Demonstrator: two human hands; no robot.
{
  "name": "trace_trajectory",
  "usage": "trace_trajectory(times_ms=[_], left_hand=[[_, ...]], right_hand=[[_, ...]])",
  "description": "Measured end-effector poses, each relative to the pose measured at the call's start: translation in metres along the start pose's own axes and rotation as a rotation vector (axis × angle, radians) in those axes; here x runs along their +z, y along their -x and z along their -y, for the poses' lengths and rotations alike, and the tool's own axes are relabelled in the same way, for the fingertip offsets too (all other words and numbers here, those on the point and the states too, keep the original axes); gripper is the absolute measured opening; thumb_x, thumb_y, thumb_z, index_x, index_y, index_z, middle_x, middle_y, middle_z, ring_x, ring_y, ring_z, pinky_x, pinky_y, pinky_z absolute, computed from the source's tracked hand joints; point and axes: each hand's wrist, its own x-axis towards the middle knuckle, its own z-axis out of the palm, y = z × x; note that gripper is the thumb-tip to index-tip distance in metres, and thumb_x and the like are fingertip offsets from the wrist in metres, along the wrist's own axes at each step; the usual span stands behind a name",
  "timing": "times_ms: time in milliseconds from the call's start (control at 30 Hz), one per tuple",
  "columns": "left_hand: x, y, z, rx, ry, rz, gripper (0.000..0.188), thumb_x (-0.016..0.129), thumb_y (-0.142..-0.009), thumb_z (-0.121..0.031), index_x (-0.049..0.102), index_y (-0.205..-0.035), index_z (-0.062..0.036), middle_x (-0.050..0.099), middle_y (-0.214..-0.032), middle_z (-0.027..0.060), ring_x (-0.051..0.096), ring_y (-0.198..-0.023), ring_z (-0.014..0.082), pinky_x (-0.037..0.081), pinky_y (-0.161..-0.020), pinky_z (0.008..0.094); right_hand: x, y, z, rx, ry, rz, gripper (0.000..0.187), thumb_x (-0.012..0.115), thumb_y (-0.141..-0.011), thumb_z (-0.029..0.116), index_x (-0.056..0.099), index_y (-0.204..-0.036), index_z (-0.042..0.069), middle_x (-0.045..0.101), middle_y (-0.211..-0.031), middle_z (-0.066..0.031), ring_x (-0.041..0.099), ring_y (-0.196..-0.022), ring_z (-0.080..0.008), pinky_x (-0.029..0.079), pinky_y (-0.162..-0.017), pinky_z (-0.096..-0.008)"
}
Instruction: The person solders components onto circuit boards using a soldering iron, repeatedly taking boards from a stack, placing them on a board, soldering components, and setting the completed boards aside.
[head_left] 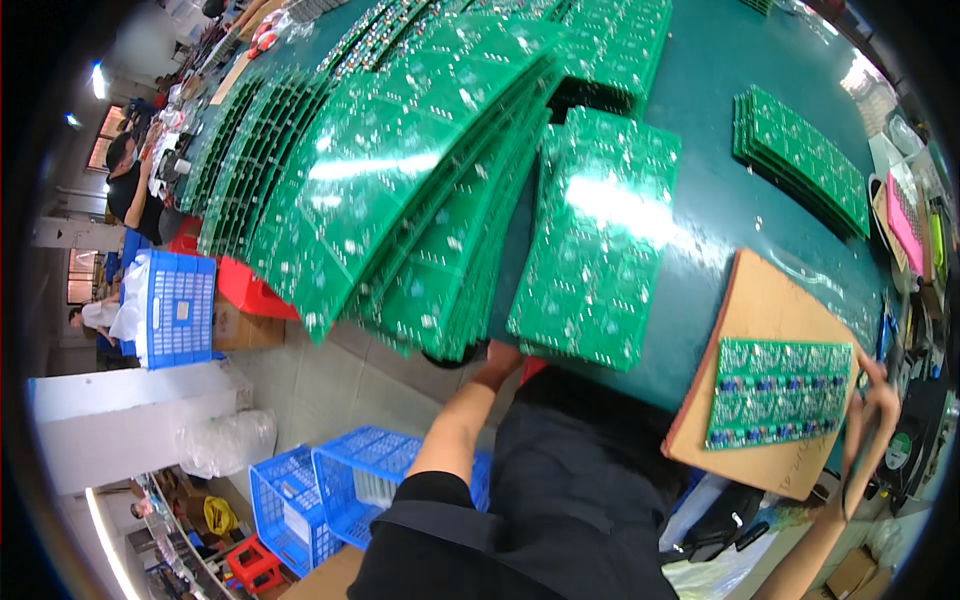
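Note:
My left hand (500, 362) is at the near edge of the table, beside the lower end of a stack of green circuit boards (600, 260); its fingers are hidden there. At the right, my right hand (878, 400) has its fingers bent round the edge of a flat brown board (750, 300). On that board lies a single green circuit board panel (780, 395) with rows of blue and dark parts. A larger fanned pile of circuit boards (400, 170) leans left of the stack, its lower end reaching past the table edge.
More circuit boards (800, 160) lie at the far right of the green table (700, 190). Upright rows of boards (250, 150) fill its left. Blue crates (290, 505) stand on the floor at lower left, and another crate (180, 310) higher up. A person (140, 190) sits far left.

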Motion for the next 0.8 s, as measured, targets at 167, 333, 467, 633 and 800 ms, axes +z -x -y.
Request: trace_trajectory(times_ms=[167,333,467,633,800], left_hand=[[0.008,0.043,0.012,0.127,0.103,0.032,0.016,0.055,-0.087,-0.015,0.065,-0.094,-0.0044,0.067,-0.094,0.0223,0.065,-0.092,0.0412,0.052,-0.078,0.0495],[-0.018,0.035,0.01,0.277,0.204,0.148,0.018,0.056,-0.087,-0.017,0.066,-0.096,-0.0047,0.067,-0.096,0.0221,0.064,-0.093,0.0416,0.051,-0.078,0.05],[-0.033,0.06,-0.001,0.313,0.311,0.262,0.02,0.056,-0.087,-0.019,0.066,-0.098,-0.0049,0.066,-0.098,0.0219,0.063,-0.094,0.0419,0.051,-0.078,0.0504],[-0.104,0.071,-0.009,0.2,0.355,0.324,0.022,0.057,-0.088,-0.021,0.067,-0.1,-0.0051,0.066,-0.101,0.0216,0.062,-0.095,0.0423,0.05,-0.078,0.0509],[-0.205,0.099,-0.076,0.313,0.479,0.207,0.016,0.055,-0.091,-0.019,0.063,-0.089,-0.0051,0.064,-0.09,0.0157,0.062,-0.087,0.0378,0.049,-0.075,0.0475]], right_hand=[[-0.022,0.056,0.082,0.288,0.028,-0.236,0.009,0.045,-0.102,0.007,0.037,-0.103,0.007,0.055,-0.134,-0.0273,0.046,-0.13,-0.0336,0.031,-0.109,-0.0448],[-0.005,0.097,0.118,0.465,0.06,-0.35,0.01,0.047,-0.101,0.009,0.038,-0.104,0.008,0.054,-0.136,-0.0261,0.049,-0.122,-0.0293,0.035,-0.102,-0.0423],[0.012,0.097,0.135,0.438,0.101,-0.323,0.012,0.048,-0.1,0.009,0.037,-0.104,0.009,0.054,-0.136,-0.0272,0.05,-0.113,-0.0283,0.037,-0.101,-0.045],[0.022,0.077,0.166,0.225,0.067,-0.345,0.014,0.047,-0.1,0.012,0.034,-0.102,0.008,0.057,-0.13,-0.0274,0.051,-0.114,-0.036,0.039,-0.098,-0.0472],[0.096,0.042,0.239,0.309,-0.283,-0.405,0.02,0.048,-0.097,0.008,0.028,-0.096,0.012,0.06,-0.117,-0.0265,0.055,-0.114,-0.0366,0.04,-0.103,-0.0514]])
